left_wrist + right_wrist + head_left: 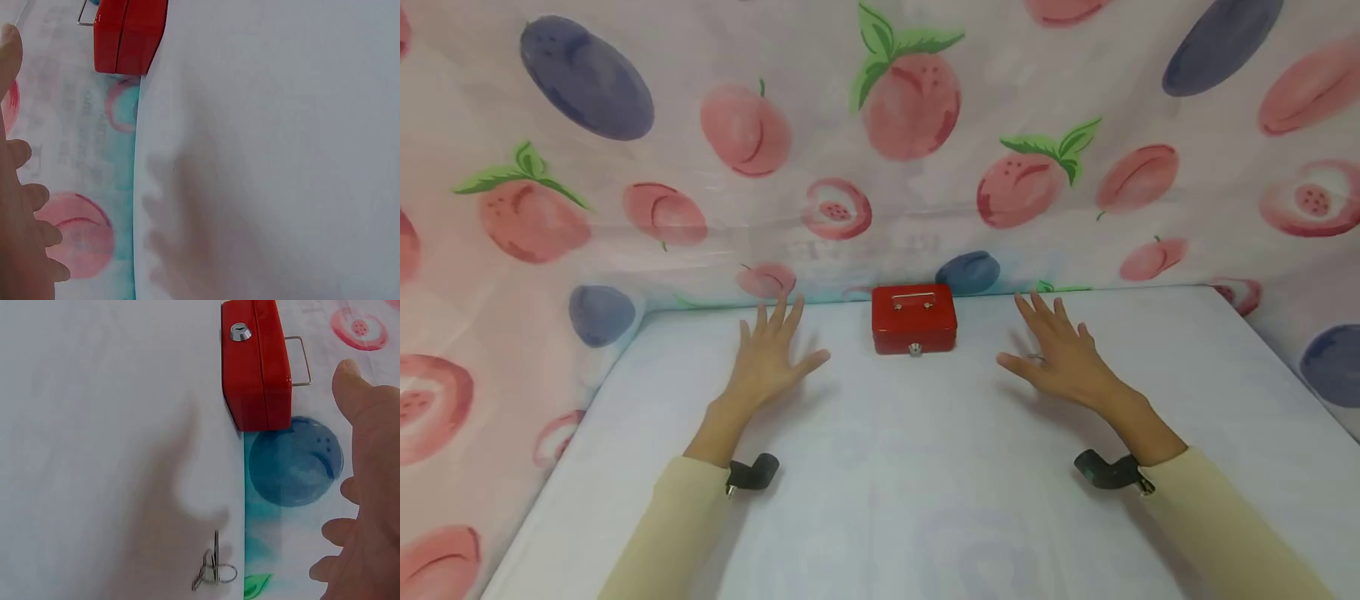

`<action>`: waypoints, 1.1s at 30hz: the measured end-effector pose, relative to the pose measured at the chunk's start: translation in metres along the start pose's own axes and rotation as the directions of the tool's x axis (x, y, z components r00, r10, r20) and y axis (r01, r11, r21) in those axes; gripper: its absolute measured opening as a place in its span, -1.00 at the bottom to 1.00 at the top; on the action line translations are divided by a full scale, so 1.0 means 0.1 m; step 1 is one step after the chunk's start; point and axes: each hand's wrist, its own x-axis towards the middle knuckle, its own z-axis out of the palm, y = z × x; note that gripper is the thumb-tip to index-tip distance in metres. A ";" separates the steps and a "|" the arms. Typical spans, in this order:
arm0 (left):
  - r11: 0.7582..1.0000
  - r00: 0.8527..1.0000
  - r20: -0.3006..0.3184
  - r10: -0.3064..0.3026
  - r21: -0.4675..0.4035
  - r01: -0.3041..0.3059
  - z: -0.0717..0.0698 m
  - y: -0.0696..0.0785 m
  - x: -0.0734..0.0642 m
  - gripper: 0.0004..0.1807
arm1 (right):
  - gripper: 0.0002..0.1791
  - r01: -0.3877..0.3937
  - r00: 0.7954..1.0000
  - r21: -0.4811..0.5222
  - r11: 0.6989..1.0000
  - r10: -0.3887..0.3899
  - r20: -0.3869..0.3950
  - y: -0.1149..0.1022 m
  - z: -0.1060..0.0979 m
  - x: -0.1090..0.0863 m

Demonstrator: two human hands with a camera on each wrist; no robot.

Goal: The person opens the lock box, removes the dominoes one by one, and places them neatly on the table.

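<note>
A small red metal cash box (914,321) with a wire handle on its lid and a silver lock (240,332) on its front stands at the table's back edge, lid down. To its left, my left hand (767,354) hovers over the table, fingers spread and holding nothing. My right hand (1067,358) is likewise held with spread fingers on the box's other side. Beneath it lies a small bunch of keys on a ring (214,570), mostly hidden by the hand in the head view.
The white tabletop (880,467) runs back to a fruit-printed cloth (820,125) hanging behind and along both sides. A dark wrist camera (754,472) is strapped to the left wrist, and another camera (1107,469) to the right.
</note>
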 end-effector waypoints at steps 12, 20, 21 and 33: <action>0.962 0.997 -0.047 -0.054 -0.270 0.040 0.15 0.19 0.11 0.05 | 0.00 0.015 0.999 0.161 0.987 -0.009 -0.038 -0.14 0.24 0.17; 0.920 0.995 -0.022 -0.101 -0.383 0.085 0.26 0.37 0.14 -0.05 | 0.00 -0.007 0.999 0.268 0.963 0.015 -0.028 -0.25 0.38 0.29; 0.911 0.993 -0.014 -0.114 -0.400 0.099 0.28 0.39 0.15 -0.05 | 0.00 -0.009 1.000 0.278 0.961 0.017 -0.026 -0.27 0.39 0.31; 0.771 0.980 0.006 -0.198 -0.617 0.159 0.50 0.61 0.22 0.13 | -0.01 -0.031 0.996 0.384 0.923 0.060 -0.062 -0.40 0.54 0.47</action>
